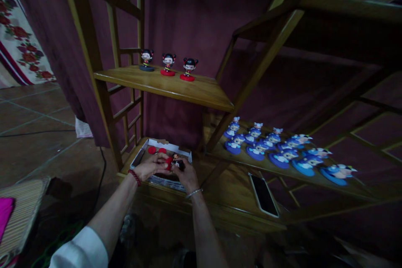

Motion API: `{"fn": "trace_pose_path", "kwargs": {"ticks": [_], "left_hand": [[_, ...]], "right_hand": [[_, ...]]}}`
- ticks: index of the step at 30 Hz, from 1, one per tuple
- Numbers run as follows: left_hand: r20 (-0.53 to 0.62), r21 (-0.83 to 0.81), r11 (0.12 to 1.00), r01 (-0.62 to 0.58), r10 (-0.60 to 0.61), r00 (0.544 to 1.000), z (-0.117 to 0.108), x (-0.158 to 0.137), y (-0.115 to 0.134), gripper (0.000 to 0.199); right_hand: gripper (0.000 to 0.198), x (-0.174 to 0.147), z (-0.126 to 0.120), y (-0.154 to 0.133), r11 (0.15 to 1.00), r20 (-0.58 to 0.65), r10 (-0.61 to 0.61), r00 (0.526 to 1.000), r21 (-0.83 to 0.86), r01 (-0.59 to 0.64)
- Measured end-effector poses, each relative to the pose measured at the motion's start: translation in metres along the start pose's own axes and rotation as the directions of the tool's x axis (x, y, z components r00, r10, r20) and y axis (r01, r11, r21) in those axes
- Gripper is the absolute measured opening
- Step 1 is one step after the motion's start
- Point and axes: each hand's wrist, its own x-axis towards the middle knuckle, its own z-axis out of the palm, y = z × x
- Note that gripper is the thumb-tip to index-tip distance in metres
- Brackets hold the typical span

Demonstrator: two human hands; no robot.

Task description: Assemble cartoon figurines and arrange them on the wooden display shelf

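Both hands meet over a shallow open box (185, 153) on the low shelf. My left hand (153, 166) is closed on the red base of a small black-haired figurine (176, 161). From the other side my right hand (187, 175) grips the figurine's dark head end; the figurine lies tilted between the fingers. Inside the box are red round bases (152, 150), partly hidden by my hands. Three similar figurines (168, 65) stand upright on the wooden shelf above, two on red bases and the left one on a dark base.
Several blue-haired figurines (257, 148) on blue and purple bases stand in rows on the shelf at right. A phone (264, 194) lies on the low shelf. Slanted wooden posts (266, 63) divide the unit. A cable (102, 171) runs down the left.
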Motion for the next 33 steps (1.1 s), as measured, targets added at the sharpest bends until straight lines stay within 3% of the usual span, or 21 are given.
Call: {"fn": "trace_pose_path", "kwargs": {"ticks": [4, 12, 22, 33], "left_hand": [[0.047, 0.002, 1.000, 0.001, -0.001, 0.999, 0.002, -0.007, 0.005, 0.045], [0.134, -0.048, 0.998, -0.036, 0.042, 0.990, 0.003, -0.021, 0.011, 0.048], [0.145, -0.141, 0.986, -0.084, 0.105, 0.984, 0.019, -0.048, 0.017, 0.048], [0.140, -0.172, 0.973, -0.156, 0.181, 0.973, 0.031, -0.070, 0.022, 0.047]], "right_hand": [[0.026, -0.005, 0.000, -0.004, 0.998, -0.019, 0.002, 1.000, 0.057, -0.001], [0.024, -0.018, -0.006, -0.028, 0.995, -0.028, -0.031, 0.999, 0.090, 0.033], [0.024, -0.035, -0.021, -0.060, 0.999, -0.014, -0.047, 0.999, -0.024, 0.047], [0.026, -0.048, -0.028, -0.079, 0.997, -0.013, -0.071, 0.997, -0.001, 0.071]]}}
